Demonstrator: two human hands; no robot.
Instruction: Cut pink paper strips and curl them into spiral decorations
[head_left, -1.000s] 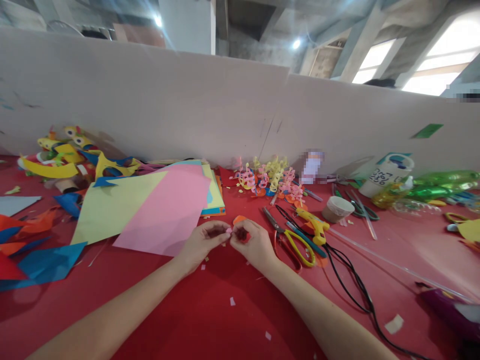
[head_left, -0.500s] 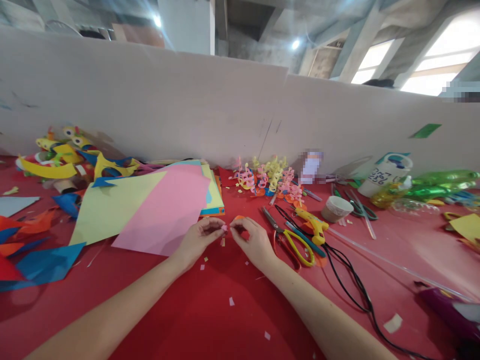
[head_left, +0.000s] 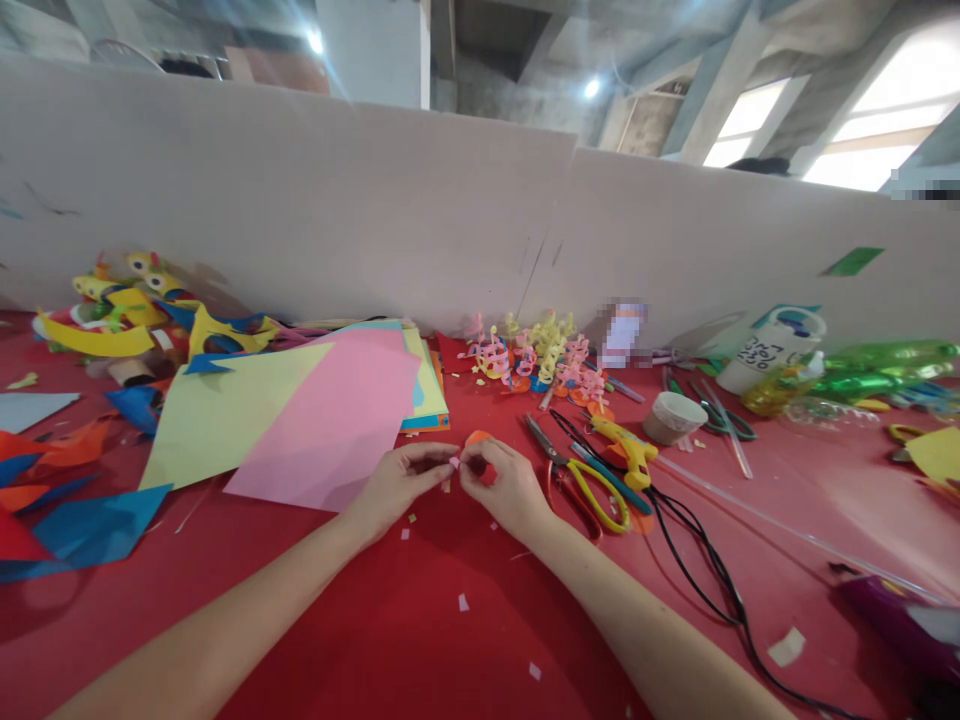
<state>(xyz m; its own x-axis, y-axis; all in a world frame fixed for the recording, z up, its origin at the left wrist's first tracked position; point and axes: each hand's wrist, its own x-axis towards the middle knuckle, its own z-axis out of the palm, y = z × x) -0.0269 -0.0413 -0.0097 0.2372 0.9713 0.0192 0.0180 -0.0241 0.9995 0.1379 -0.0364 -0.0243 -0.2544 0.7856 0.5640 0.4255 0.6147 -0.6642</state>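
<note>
My left hand (head_left: 401,483) and my right hand (head_left: 504,484) meet over the red table (head_left: 420,610), fingertips pinched together on a tiny pink paper piece (head_left: 454,462). The right hand also cups something red that I cannot make out. An orange paper scrap (head_left: 477,438) lies just behind my right hand. A large pink paper sheet (head_left: 337,415) lies left of my left hand, over a pale yellow sheet (head_left: 225,410).
Yellow-handled scissors (head_left: 596,490), a yellow glue gun (head_left: 630,450) with a black cord (head_left: 712,580) and a paper cup (head_left: 673,416) lie to the right. Curled paper flowers (head_left: 536,355) stand by the grey partition (head_left: 375,220). Coloured paper cuttings (head_left: 112,320) pile at left; small white scraps dot the table.
The hands have stayed almost in place. My fingertips pulled slightly apart half a second ago and have closed together again on the pink piece.
</note>
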